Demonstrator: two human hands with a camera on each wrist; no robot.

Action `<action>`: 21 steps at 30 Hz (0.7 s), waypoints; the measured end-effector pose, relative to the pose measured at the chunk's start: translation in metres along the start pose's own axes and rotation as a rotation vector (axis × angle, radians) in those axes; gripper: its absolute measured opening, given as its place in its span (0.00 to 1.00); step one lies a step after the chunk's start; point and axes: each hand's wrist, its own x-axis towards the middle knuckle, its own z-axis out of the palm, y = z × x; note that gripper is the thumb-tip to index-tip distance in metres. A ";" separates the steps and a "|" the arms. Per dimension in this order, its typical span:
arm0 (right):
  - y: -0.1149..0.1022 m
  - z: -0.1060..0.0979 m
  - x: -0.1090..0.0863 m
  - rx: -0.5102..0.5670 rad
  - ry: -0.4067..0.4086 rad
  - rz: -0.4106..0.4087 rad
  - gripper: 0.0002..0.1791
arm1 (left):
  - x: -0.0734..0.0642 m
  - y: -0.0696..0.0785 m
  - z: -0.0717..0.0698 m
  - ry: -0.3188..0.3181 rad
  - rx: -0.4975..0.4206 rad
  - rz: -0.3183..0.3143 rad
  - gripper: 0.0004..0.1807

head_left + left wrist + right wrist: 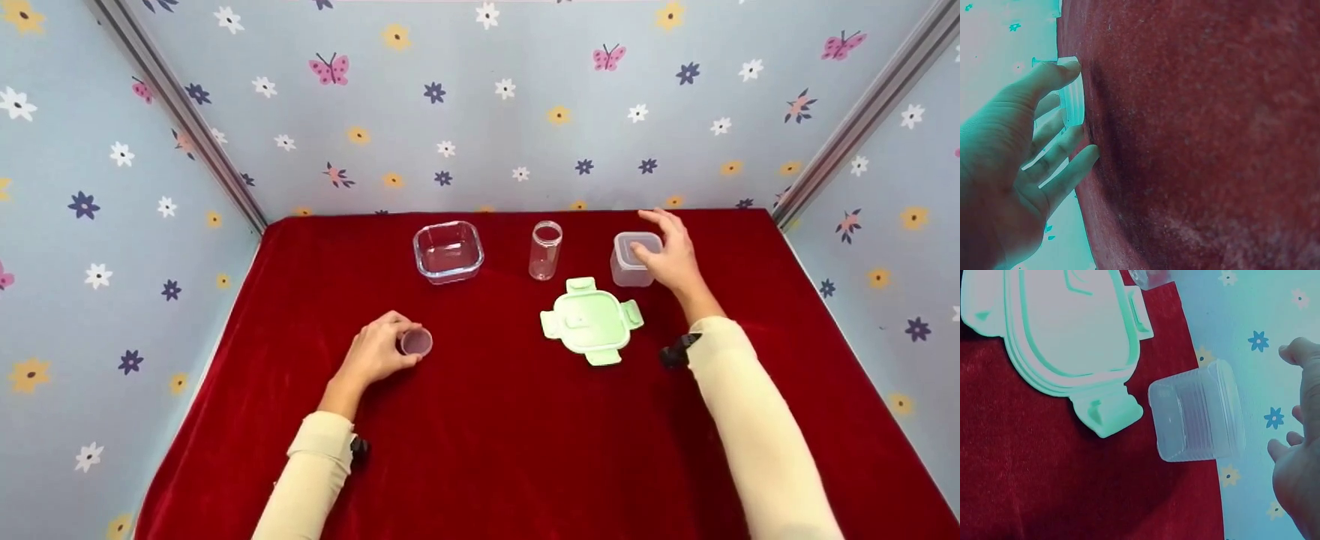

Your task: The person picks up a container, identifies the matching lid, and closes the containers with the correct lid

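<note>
My left hand [375, 351] pinches a small round translucent cap [417, 342] between thumb and fingers, low over the red cloth. In the left wrist view, the thumb and fingertips grip the pale cap [1075, 93] by its edges, while the little finger extends beside it. My right hand [670, 255] hovers over the clear square plastic container [632, 268], thumb and fingers spread. From the right wrist view, a gap separates this hand [1300, 439] from the lidded container [1190, 417]. A green lid [592, 321] with side flaps lies flat nearby.
At the back stand a square glass bowl [448, 253] and a clear cylindrical jar [545, 251] with an uncovered mouth. Red cloth [480, 442] covers the table. Patterned walls [480, 105] enclose the back and both sides.
</note>
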 end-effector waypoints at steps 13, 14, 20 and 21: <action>-0.011 0.025 -0.001 0.104 -0.011 -0.019 0.33 | 0.002 0.001 0.000 0.011 -0.046 0.025 0.26; -0.012 0.027 -0.002 0.102 -0.007 -0.021 0.33 | 0.002 0.001 0.001 0.013 -0.044 0.029 0.26; -0.019 0.042 -0.005 0.109 0.019 -0.012 0.34 | 0.003 0.003 0.003 0.014 -0.039 0.051 0.26; -0.020 0.044 -0.005 0.124 0.017 -0.007 0.34 | 0.002 0.003 0.003 0.013 -0.039 0.051 0.26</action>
